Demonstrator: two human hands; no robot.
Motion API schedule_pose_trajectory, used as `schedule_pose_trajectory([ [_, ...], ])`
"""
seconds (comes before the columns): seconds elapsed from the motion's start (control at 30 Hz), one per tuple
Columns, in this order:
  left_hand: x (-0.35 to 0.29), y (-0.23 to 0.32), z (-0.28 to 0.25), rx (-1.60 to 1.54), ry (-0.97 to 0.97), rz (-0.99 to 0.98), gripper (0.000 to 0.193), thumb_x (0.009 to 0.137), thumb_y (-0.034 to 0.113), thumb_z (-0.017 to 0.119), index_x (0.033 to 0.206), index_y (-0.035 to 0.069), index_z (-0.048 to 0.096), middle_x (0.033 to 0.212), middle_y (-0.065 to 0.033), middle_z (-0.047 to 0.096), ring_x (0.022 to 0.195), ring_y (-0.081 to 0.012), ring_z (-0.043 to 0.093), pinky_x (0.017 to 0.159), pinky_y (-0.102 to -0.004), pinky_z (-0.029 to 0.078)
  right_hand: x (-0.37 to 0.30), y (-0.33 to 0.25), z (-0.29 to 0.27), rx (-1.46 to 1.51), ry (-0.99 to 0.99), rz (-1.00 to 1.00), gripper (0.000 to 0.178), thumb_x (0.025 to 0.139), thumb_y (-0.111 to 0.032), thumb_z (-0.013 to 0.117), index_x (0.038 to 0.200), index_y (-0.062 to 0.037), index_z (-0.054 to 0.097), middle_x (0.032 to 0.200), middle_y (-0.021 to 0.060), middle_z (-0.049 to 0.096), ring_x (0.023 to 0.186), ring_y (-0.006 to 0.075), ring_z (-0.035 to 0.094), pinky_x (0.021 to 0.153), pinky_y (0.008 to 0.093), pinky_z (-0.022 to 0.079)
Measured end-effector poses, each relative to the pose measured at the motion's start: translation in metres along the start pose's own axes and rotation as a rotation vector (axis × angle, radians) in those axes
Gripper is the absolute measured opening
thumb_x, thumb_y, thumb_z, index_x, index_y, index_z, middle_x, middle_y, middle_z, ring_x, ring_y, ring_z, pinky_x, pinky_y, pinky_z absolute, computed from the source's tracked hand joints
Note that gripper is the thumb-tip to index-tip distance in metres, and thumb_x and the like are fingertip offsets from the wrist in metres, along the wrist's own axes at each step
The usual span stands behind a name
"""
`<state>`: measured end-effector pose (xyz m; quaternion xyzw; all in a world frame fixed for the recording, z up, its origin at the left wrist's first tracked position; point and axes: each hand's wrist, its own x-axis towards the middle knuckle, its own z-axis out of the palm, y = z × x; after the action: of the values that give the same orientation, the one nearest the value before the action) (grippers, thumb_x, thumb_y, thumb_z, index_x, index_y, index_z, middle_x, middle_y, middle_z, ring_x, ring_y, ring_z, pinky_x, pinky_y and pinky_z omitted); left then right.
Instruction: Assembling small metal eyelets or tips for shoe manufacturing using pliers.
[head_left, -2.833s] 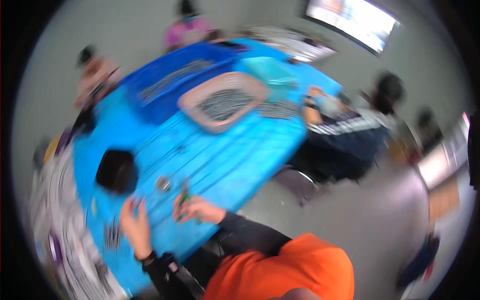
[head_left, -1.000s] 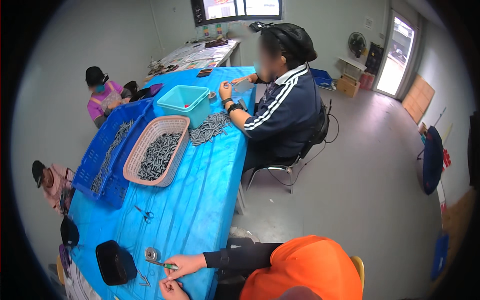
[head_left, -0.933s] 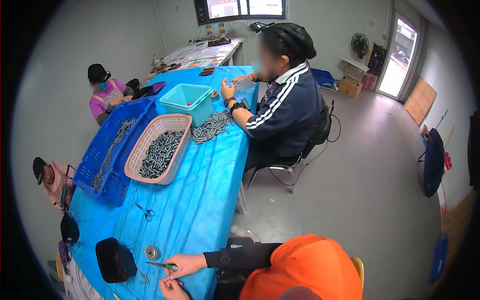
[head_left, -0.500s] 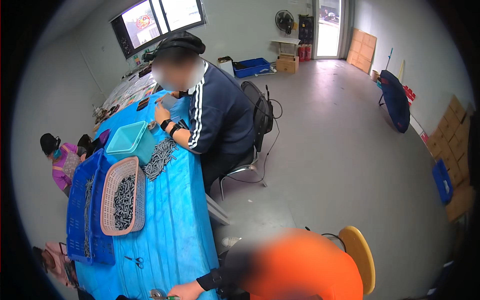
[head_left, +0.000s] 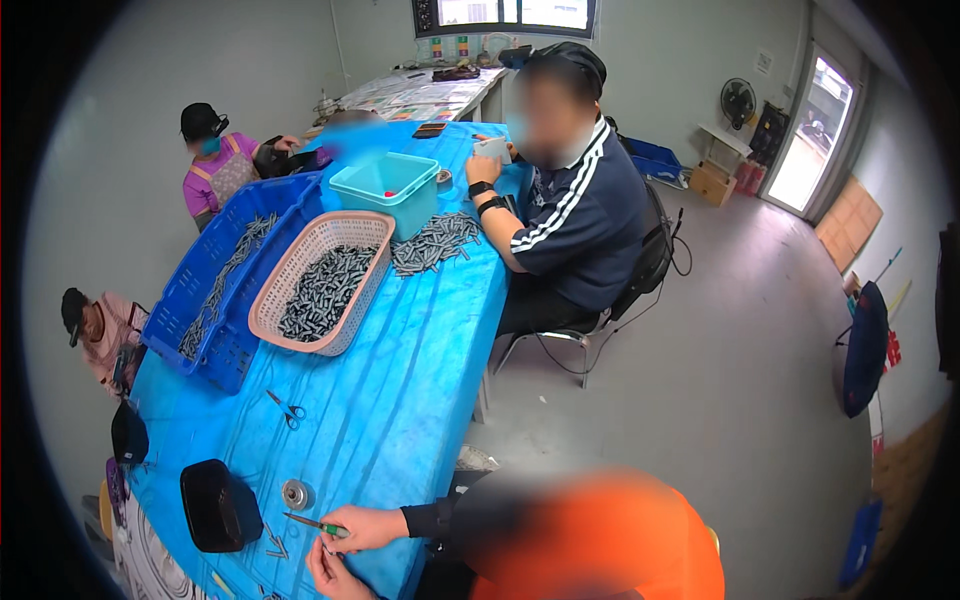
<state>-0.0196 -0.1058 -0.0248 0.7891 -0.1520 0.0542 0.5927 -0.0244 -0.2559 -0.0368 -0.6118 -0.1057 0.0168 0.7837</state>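
Neither my left hand nor my right hand is in view. Closest to the lower edge, the hands of a co-worker in an orange top (head_left: 630, 530) are over the blue-covered table (head_left: 400, 400). One co-worker's hand (head_left: 368, 527) grips a slim pointed tool with a green handle (head_left: 335, 530); the other hand (head_left: 335, 575) is just below, its fingers pinched near something too small to make out. By them stand a round metal tin (head_left: 297, 494) and a black bin (head_left: 220, 505). Small grey pieces (head_left: 275, 542) lie beside the bin.
Scissors (head_left: 287, 408) lie mid-table. Farther off stand a pink basket (head_left: 262, 318) and a blue crate (head_left: 225, 365), both holding grey pieces, and a turquoise tub (head_left: 395, 205) beside a loose pile (head_left: 437, 243). A person in navy (head_left: 580, 225) sits at the right; two others sit left.
My view has swung left and toward the table's near end. The black bin and the co-worker's second hand have come into sight; the tin and green-handled tool show more fully.
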Motion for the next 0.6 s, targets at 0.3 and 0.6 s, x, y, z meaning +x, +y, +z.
schedule_pose_trajectory([
  [0.3,-0.006,0.022,0.008,0.144,-0.153,0.151,0.029,0.090,0.012,0.054,0.113,-0.005,0.059,0.112,-0.0204,0.056,0.098,-0.0290,0.055,0.086,-0.0352,0.044,-0.009,0.004,-0.006,-0.260,0.158,-0.103,0.030,0.086,-0.027,0.060,0.089,0.0015,0.051,0.074,0.0090,0.054,0.067,0.0155,0.046,0.061,0.0314,0.040],
  [0.6,-0.003,0.017,0.002,0.151,-0.114,0.079,0.030,0.089,0.012,0.056,0.112,-0.008,0.057,0.102,-0.0189,0.060,0.093,-0.0266,0.056,0.083,-0.0334,0.046,-0.006,0.004,-0.005,-0.205,0.128,-0.116,0.029,0.086,-0.025,0.060,0.093,0.0017,0.053,0.076,0.0082,0.055,0.070,0.0144,0.047,0.063,0.0306,0.041],
])
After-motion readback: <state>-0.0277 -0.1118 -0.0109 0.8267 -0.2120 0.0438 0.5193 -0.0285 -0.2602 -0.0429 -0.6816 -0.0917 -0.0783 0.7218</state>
